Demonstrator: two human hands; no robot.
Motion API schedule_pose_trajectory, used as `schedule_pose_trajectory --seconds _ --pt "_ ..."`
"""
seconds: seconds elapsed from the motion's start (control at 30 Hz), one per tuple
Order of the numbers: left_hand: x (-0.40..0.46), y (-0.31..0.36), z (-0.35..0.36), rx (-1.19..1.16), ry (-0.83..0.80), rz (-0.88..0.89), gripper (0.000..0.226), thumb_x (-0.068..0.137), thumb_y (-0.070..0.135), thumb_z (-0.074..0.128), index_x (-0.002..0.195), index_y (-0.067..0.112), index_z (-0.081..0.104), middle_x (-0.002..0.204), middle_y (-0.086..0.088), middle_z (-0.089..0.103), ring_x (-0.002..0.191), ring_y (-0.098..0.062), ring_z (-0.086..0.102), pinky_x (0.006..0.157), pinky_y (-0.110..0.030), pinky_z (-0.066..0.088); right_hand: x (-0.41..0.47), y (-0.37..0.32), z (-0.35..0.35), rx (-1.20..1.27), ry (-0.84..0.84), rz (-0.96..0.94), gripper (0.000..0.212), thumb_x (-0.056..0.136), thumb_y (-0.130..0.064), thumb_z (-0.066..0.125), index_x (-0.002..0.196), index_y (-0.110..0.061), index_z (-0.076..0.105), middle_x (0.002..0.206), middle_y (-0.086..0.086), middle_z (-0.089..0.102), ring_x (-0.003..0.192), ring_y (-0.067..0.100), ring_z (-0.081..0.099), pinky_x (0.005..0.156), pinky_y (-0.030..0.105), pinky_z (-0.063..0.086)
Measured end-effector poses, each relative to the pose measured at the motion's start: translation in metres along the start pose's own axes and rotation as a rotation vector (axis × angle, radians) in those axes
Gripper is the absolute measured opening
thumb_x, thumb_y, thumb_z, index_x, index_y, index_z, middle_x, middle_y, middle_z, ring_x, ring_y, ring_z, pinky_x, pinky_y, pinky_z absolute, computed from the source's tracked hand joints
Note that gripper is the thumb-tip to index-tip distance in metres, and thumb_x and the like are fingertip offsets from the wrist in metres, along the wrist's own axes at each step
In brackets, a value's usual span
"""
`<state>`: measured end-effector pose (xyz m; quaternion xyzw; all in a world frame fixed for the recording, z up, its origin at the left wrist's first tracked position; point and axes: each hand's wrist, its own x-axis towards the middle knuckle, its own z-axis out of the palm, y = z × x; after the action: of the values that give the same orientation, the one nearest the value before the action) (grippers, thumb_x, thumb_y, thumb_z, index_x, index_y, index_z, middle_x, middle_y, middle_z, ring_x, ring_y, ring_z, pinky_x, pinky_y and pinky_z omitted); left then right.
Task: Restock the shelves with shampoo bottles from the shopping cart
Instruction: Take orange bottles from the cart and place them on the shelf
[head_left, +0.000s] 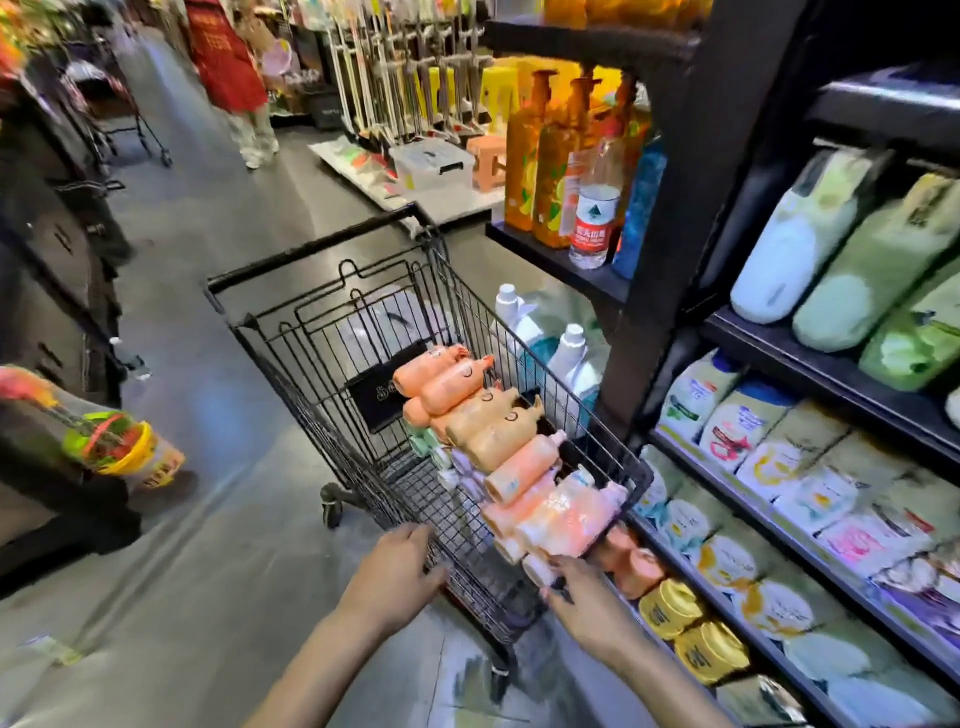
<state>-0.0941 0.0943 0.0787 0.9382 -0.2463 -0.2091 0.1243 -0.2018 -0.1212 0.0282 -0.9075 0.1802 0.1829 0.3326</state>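
Right now a black shopping cart (311, 332) holds about nine orange and peach shampoo bottles (498, 426) lying along its shelf-side wall. Left hand (395, 571) rests with loosely bent fingers on the cart's near rim; right hand (582, 597) touches the nearest bottle, grip unclear. Beside the cart, shelves (810, 374) hold refill pouches, two yellow jars (691, 629) and one water bottle (592, 213).
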Motion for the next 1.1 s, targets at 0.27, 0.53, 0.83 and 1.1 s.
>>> schedule_pose_trajectory --seconds 0.27,0.53,0.83,1.1 --pt "0.121 -0.036 -0.024 0.071 -0.173 0.092 0.053 0.093 0.044 0.047 0.132 0.008 0.042 0.127 -0.011 0.051 0.122 -0.026 0.045 0.098 -0.032 0.038 0.075 -0.017 0.003 0.143 -0.006 0.205 0.047 0.1 -0.032 0.042 0.143 -0.014 0.032 0.146 0.007 0.039 0.13 0.021 0.042 0.104 0.028 0.035" --pt "0.292 -0.11 -0.076 0.2 -0.317 0.158 0.049 0.089 0.049 0.045 0.123 0.013 0.047 0.123 -0.011 0.055 0.112 -0.03 0.054 0.088 -0.037 0.046 0.219 -0.106 -0.006 0.252 0.055 0.331 0.046 0.098 -0.033 0.044 0.14 -0.015 0.036 0.139 0.009 0.045 0.119 0.025 0.051 0.095 0.032 0.045" --pt "0.467 -0.181 -0.111 0.161 -0.304 0.177 0.051 0.088 0.043 0.051 0.119 0.002 0.051 0.119 -0.019 0.056 0.113 -0.039 0.055 0.093 -0.047 0.045 0.387 -0.188 -0.021 0.557 0.115 0.458 0.053 0.101 -0.03 0.043 0.147 -0.015 0.023 0.141 0.0 0.039 0.132 0.025 0.04 0.1 0.025 0.035" --pt "0.54 -0.18 -0.059 0.168 -0.281 0.013 0.056 0.087 0.037 0.055 0.129 0.005 0.036 0.13 -0.019 0.046 0.116 -0.04 0.052 0.091 -0.043 0.043 0.509 -0.153 0.024 0.695 0.321 0.756 0.082 0.078 -0.058 0.064 0.133 -0.002 0.039 0.129 0.013 0.053 0.12 0.032 0.052 0.097 0.038 0.047"
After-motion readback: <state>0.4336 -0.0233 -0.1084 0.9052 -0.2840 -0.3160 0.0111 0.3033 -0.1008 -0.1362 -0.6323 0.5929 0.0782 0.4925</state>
